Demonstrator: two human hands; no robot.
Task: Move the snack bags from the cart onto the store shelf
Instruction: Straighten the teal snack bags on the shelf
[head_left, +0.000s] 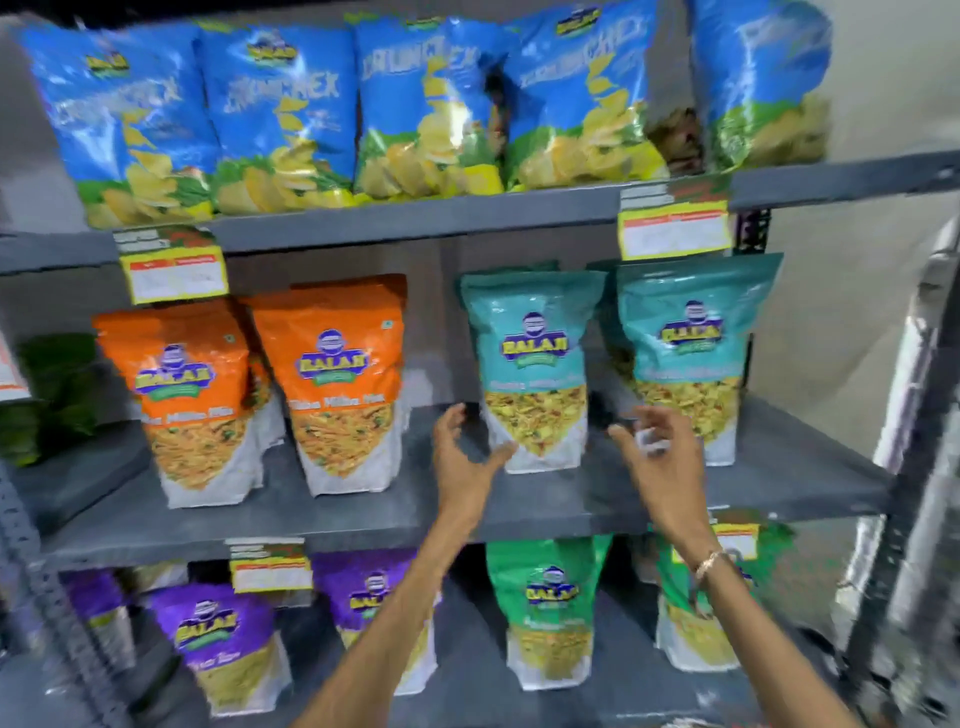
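A teal snack bag (532, 364) stands upright on the middle board of the grey store shelf (363, 514). My left hand (462, 462) is open just left of its base, thumb tip touching or nearly touching the bag's lower left corner. My right hand (660, 462) is open to the right of that bag, fingers spread, holding nothing, in front of a second teal bag (685, 353). Two orange bags (337, 384) stand further left on the same board. The cart is out of view.
Blue chip bags (280, 114) fill the top board. Purple bags (218, 639) and green bags (550, 603) stand on the lower board. Yellow price tags (174, 270) hang from the shelf edges. A metal upright (919, 415) runs down the right side.
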